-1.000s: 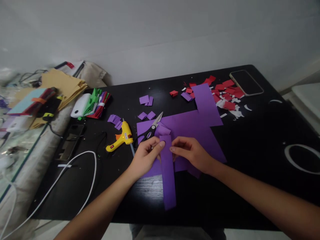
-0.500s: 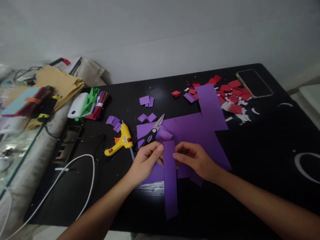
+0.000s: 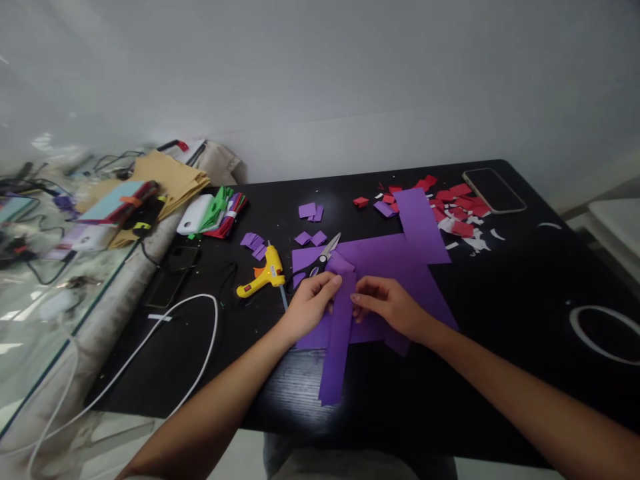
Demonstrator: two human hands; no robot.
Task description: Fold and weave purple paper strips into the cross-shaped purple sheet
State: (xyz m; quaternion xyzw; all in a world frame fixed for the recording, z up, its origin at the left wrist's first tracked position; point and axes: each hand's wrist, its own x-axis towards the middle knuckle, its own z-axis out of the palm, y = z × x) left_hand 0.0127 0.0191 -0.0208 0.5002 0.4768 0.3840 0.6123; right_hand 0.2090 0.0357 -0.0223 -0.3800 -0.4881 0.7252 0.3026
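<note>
A long folded strip of purple paper (image 3: 338,340) hangs upright between my hands, its lower end pointing toward the table's front edge. My left hand (image 3: 314,300) pinches its upper left side, thumb on top. At the strip's right edge, my right hand (image 3: 385,303) has its thumb and curled fingers closed on the paper; the fingertips behind are partly hidden. Beneath lies a large purple sheet (image 3: 385,257) with another purple piece (image 3: 423,223) across its far corner. Black-handled scissors (image 3: 325,257) lie just beyond my left hand, beside a small folded purple piece (image 3: 342,263).
Left of the scissors rests a yellow glue gun (image 3: 270,268) near small purple pieces (image 3: 254,243). Red and white scraps (image 3: 460,210) and a phone (image 3: 494,190) lie at the far right. A white cable (image 3: 215,327) loops across the table's left side.
The view has shifted, showing more of the table's front edge. The purple strip's lower end has swung left and tilted, while both hands stay near its upper part.
</note>
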